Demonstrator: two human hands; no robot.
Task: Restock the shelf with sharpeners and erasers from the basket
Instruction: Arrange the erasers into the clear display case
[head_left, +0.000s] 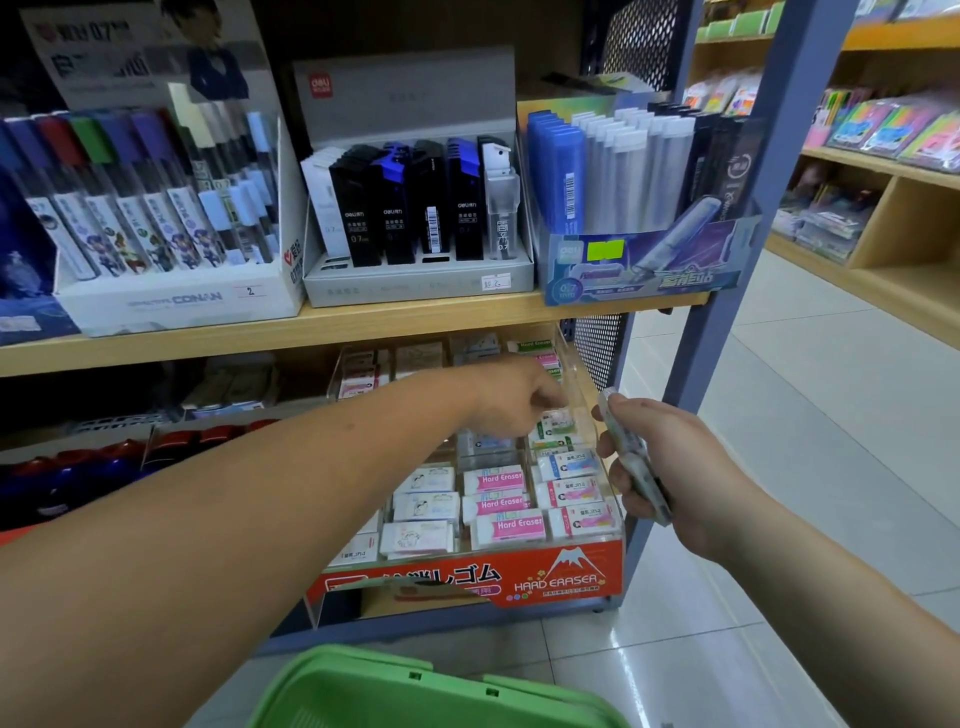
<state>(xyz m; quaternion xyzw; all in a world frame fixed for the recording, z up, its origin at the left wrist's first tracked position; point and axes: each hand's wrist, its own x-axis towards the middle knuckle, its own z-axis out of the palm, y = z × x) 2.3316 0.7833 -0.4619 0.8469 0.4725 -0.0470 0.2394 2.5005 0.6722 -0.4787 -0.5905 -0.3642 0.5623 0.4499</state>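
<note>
The rim of a green plastic basket (415, 691) lay nearest, below and in front of the clear acrylic eraser tray (571, 564). The tray's red front panel read "HARD ERASER" beside a mountain drawing and Japanese characters.

Just right of the tray, the right hand (675, 473) clenched a small stack of wrapped erasers (636, 467), held edge-on, their print too blurred to read. Inside the tray lay rows of white erasers: pink-banded ones (501, 504) marked "Hard Eraser" in the middle column, and pink- and blue-sleeved ones to their right.

The left hand (514, 402) reached over the tray's rear right part, fingers curled down at a green-labelled eraser (555, 423). The back of the hand hid the fingertips, so I could not tell whether it pinched the eraser.

Above the tray ran a wooden shelf board (363, 325). It carried a white cardboard display box (182, 304) printed "CONAN" with a "2" price tag, up and to the left. A grey "deli" box of black and blue lead cases (415, 286) marked "0.7" stood directly above. A blue "deli" box (644, 273), also marked "0.7", stood above to the right.
</note>
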